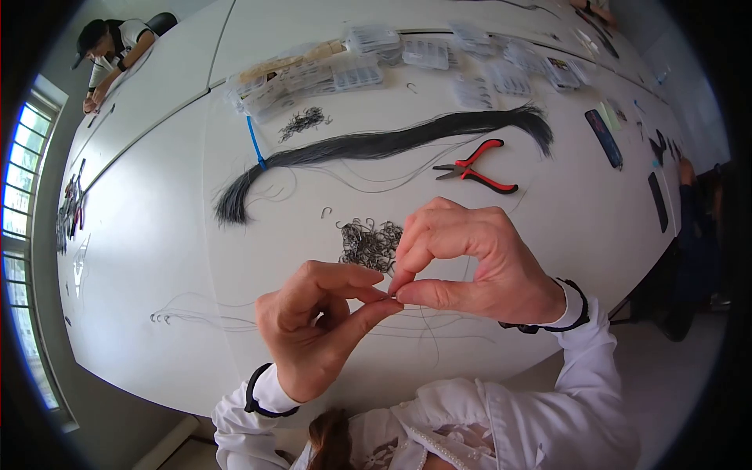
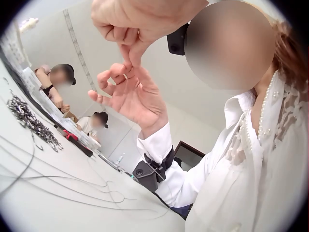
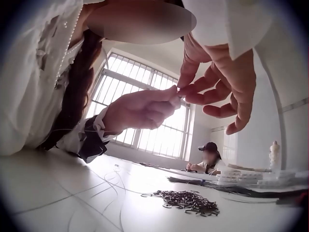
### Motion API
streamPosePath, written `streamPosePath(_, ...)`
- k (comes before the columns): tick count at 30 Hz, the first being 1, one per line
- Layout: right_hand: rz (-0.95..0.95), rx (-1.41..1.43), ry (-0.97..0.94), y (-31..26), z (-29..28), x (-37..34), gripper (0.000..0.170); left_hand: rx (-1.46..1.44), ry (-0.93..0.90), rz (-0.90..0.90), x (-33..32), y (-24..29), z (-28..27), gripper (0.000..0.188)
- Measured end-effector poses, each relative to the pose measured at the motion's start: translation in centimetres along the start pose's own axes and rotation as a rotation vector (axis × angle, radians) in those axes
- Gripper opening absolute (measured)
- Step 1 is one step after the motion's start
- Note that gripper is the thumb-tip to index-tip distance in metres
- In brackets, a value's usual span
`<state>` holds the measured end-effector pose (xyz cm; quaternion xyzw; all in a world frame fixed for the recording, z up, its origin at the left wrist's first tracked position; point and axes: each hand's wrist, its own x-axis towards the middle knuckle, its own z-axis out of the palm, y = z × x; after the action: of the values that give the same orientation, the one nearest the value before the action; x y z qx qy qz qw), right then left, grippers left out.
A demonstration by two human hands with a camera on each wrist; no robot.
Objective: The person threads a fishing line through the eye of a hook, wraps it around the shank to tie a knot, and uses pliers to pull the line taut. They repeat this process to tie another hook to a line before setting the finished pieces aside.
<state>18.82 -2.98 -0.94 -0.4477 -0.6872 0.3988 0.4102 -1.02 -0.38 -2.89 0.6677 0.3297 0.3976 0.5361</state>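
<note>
Close above the table's near side, my left hand (image 1: 313, 321) and my right hand (image 1: 478, 266) meet fingertip to fingertip. Thumb and index finger of each pinch a tiny piece (image 1: 393, 297), mostly hidden by the fingertips; its kind I cannot tell. The right hand's other fingers are loosely bent in the right wrist view. Just beyond the hands lies a heap of dark fish hooks (image 1: 364, 244), with one single hook (image 1: 326, 212) apart from it. Thin fishing lines (image 1: 211, 319) with a few hooks (image 1: 159, 318) at their left end run under the hands.
Red-handled pliers (image 1: 478, 167) lie beyond the right hand. Across the table stretches a long black bundle of line (image 1: 392, 141), tied with a blue strap (image 1: 256, 143). Behind it are a smaller hook pile (image 1: 305, 121) and clear plastic boxes (image 1: 427, 55). Another person (image 1: 117, 47) sits at far left.
</note>
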Motion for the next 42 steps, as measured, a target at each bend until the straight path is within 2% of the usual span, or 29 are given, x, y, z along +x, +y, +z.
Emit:
streamPosePath(9,0.022,-0.138,0.107,-0.1,0.1,-0.1,0.010,0.168,-0.008,0.011,0.6,0.7,0.0,0.013)
streamPosePath(15,0.010,-0.219,0.135,-0.3,0.4,-0.3,0.011,0.253,-0.031,0.023,0.6,0.8,0.0,0.014)
streamPosePath(19,-0.030,-0.250,0.146,-0.3,0.5,-0.2,0.011,0.199,-0.021,-0.052,0.4,0.8,-0.1,0.013)
streamPosePath(24,-0.010,-0.210,0.142,-0.6,0.5,0.0,0.014,0.129,0.047,0.002,0.4,0.5,-0.1,0.011)
streamPosePath(34,-0.024,-0.178,0.149,-0.3,0.7,-0.2,0.013,0.179,-0.003,0.008,0.3,0.9,-0.3,0.011)
streamPosePath(40,-0.076,-0.230,0.171,-0.3,0.8,-0.2,0.015,0.101,0.006,-0.061,0.1,0.5,-0.1,0.007)
streamPosePath(42,-0.075,-0.260,0.190,-0.5,1.0,-0.3,0.016,-0.028,-0.024,-0.182,0.1,0.3,-0.2,0.006)
